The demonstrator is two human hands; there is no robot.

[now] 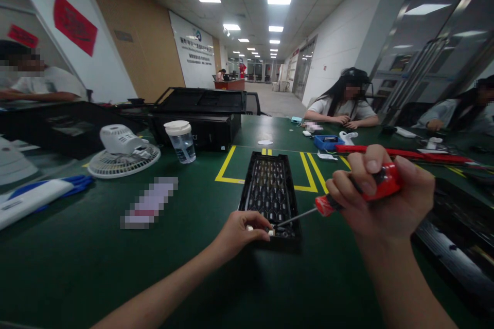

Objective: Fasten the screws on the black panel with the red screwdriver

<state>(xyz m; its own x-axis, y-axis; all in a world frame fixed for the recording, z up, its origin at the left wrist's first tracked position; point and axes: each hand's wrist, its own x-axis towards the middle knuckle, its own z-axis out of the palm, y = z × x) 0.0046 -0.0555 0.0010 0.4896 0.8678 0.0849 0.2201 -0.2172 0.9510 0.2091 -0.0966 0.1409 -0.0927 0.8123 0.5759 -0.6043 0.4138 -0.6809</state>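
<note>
My right hand [382, 190] is wrapped round the red handle of a screwdriver [297, 217]. The shaft slants down to the left, its tip at the near end of a black plastic frame [270, 164] with a honeycomb-like grid. The frame lies lengthwise on the green table. At that same end my left hand [243, 231] pinches a small white part [271, 233] between thumb and forefinger. The screwdriver tip is beside or on this part; exact contact is too small to tell.
Left of the frame stand a lidded water cup [181, 144] and a white fan [125, 151]. A black case [196, 118] sits behind. To the right are a blue tray [328, 142] and a long black casing [455, 247]. Other people sit across the table.
</note>
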